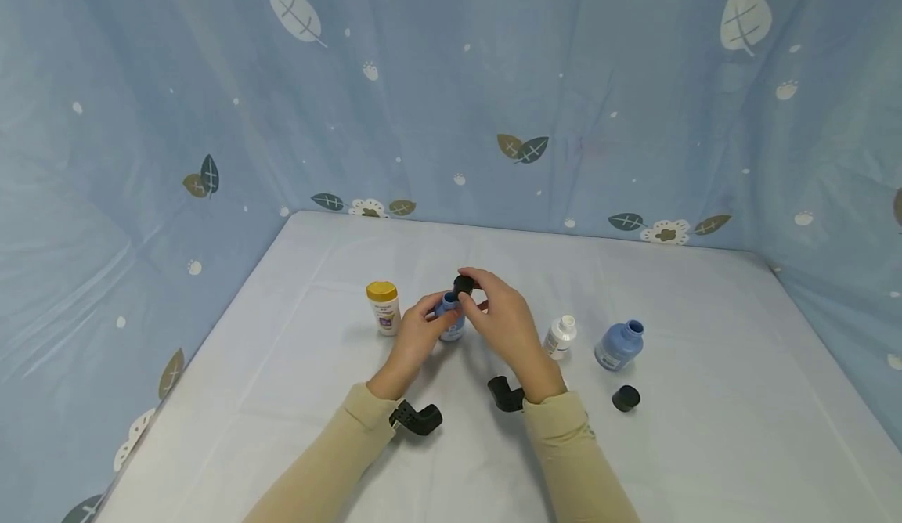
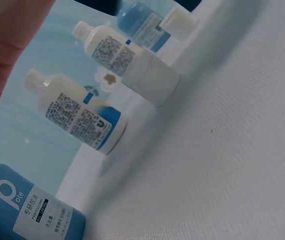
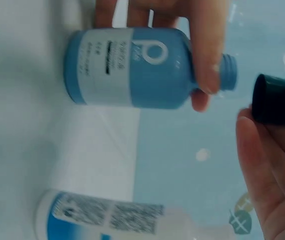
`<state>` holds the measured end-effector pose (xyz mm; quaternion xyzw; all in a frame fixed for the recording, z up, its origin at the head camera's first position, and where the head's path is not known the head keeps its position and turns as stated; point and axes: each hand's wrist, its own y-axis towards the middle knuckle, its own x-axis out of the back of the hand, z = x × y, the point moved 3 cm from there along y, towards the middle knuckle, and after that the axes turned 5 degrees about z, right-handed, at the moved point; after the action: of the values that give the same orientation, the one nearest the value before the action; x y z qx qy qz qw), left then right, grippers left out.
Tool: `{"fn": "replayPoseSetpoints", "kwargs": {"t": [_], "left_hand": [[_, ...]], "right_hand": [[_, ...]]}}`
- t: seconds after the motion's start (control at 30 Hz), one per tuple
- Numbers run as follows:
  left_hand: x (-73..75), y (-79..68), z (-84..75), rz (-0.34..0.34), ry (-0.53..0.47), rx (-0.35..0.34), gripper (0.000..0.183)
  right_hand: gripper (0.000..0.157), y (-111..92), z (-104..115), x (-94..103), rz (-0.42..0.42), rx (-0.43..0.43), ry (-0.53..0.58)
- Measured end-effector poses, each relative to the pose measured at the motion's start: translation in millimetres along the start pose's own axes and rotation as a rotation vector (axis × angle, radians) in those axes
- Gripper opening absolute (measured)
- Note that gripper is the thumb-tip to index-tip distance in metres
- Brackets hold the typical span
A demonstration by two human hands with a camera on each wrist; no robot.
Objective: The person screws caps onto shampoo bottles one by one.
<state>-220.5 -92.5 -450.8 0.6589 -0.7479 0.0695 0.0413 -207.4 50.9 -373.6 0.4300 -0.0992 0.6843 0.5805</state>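
My left hand (image 1: pixel 416 337) grips a blue bottle (image 3: pixel 132 67) round its shoulder and neck; the bottle is upright and its threaded mouth is uncovered. In the left wrist view the same bottle's labelled body shows at the lower left. My right hand (image 1: pixel 502 321) pinches a black cap (image 3: pixel 277 100) between thumb and fingers, just above and to the right of the mouth. The right wrist view shows a gap between cap and bottle. A white bottle (image 2: pixel 77 112) stands close by, mostly hidden behind the right hand in the head view.
Left of the hands stands a white bottle with a yellow cap (image 1: pixel 384 308). To the right are a small white bottle (image 1: pixel 560 337), an uncapped blue bottle (image 1: pixel 618 345) and a loose black cap (image 1: pixel 625 398). A patterned blue curtain (image 1: pixel 451 92) borders the white table (image 1: pixel 282 398).
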Motion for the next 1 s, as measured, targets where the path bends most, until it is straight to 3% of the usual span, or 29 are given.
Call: {"fn": "replayPoseSetpoints", "kwargs": {"t": [0.33,0.6,0.83,1.0], "left_hand": [[0.4,0.6,2.5,-0.013,0.027,-0.055,0.034],[0.9,-11.6,-25.6,-0.019,0.069,-0.132,0.03],[1.7,1.6,-0.2,-0.021,0.079,-0.118,0.033],[2.3,3.1,5.1,-0.035,0.078,-0.107,0.032]], "right_hand": [[0.035,-1.3,-1.9,-18.0,-0.012,0.0,0.019],[0.035,0.2,-1.8,-22.2,0.01,0.016,-0.037],[0.041,-1.2,-2.6,-22.1,-0.001,0.038,-0.065],[0.04,-0.7,-3.2,-23.7,0.02,0.047,-0.081]]}}
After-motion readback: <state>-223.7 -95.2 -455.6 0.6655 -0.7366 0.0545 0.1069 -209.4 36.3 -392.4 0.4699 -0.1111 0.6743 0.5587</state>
